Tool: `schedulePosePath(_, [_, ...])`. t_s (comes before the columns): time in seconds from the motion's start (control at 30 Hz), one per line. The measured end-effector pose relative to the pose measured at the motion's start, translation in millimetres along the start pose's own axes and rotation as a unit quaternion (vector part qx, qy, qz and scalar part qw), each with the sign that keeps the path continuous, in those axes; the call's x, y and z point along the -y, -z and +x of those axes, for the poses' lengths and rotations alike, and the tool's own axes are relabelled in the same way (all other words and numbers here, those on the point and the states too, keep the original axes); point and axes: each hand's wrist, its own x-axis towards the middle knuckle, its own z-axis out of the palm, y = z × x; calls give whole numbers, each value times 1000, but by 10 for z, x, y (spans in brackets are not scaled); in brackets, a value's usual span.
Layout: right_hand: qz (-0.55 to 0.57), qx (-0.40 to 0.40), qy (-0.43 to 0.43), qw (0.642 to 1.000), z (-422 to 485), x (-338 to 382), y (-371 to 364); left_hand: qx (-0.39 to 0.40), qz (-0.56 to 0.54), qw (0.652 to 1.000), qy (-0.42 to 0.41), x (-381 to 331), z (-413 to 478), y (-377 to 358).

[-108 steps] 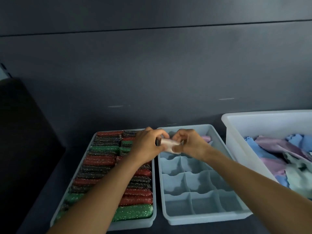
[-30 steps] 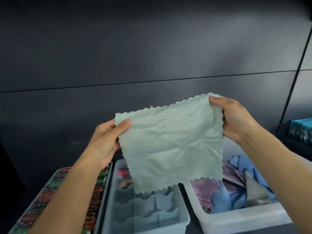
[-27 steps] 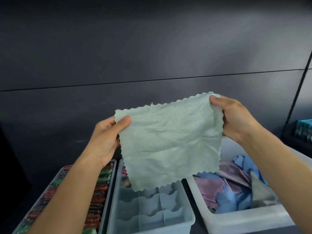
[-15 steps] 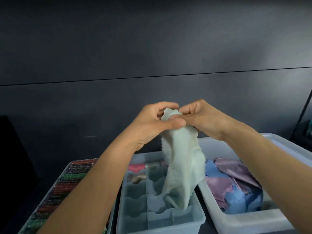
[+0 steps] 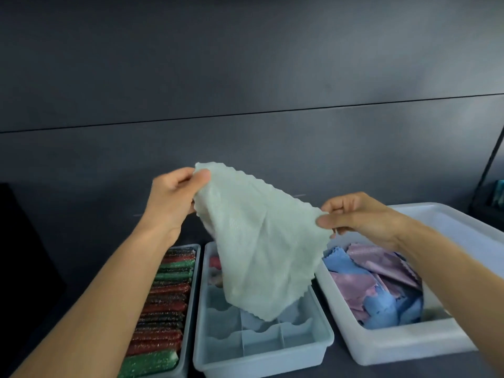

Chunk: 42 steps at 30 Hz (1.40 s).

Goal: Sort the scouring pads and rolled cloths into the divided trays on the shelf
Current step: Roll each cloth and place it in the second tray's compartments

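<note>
Left hand (image 5: 170, 205), right hand (image 5: 360, 216) (cloth (image 5: 259, 255) between)

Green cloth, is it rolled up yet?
Unrolled: the cloth hangs loose between left hand and right hand, each pinching an edge.

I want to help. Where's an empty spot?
In the middle tray the near pockets are bare, between the pad tray and the cloth bin. Far-left pockets hold rolled cloths; the green cloth hides others; the pad tray is packed.
</note>
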Motion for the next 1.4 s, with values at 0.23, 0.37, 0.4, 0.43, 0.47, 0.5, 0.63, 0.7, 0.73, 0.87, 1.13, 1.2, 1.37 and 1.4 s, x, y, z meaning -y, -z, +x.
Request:
schedulePosePath(0.23, [161, -134, -3, 978, 36, 9, -244, -84, 49, 994, -46, 183, -159, -48])
schedulePosePath(0.37, [191, -132, 43, 972, 24, 287, -560, -55, 61, 992, -96, 41, -455, -393])
schedulePosePath(0.4, [199, -118, 50, 972, 10, 363, -628, -33, 52, 993, -103, 20, -527, -473])
schedulePosePath(0.43, [210, -105, 55, 970, -4, 427, -685, -12, 44, 993, -108, 4, -585, -537])
schedulePosePath(0.47, [225, -94, 60, 968, -20, 485, -728, 4, 38, 993, -108, -16, -634, -581])
schedulePosePath(0.5, [240, -87, 64, 965, -29, 527, -758, 21, 25, 994, -107, -34, -671, -606])
schedulePosePath(0.63, [249, -76, 90, 961, -64, 602, -786, 97, -32, 990, -98, -75, -728, -611])
schedulePosePath(0.7, [213, -44, 111, 970, -102, 601, -774, 78, -18, 992, -100, -61, -702, -590])
schedulePosePath(0.73, [184, -36, 123, 974, -130, 600, -756, 65, -19, 993, -98, -50, -684, -566])
schedulePosePath(0.87, [114, -178, 149, 966, -132, 490, -490, 68, -55, 994, -66, -6, -605, -380])
schedulePosePath(1.13, [156, 29, -22, 987, -61, 146, -633, 161, -110, 980, -43, 95, -642, -208])
schedulePosePath(1.2, [199, 37, -7, 979, -56, 100, -788, 163, -128, 977, -41, 108, -669, -211])
schedulePosePath(1.37, [234, 14, 67, 970, -102, 90, -968, 128, -137, 982, -32, 138, -686, -161])
schedulePosePath(1.4, [240, 2, 82, 967, -108, 106, -987, 119, -140, 983, -30, 152, -689, -152])
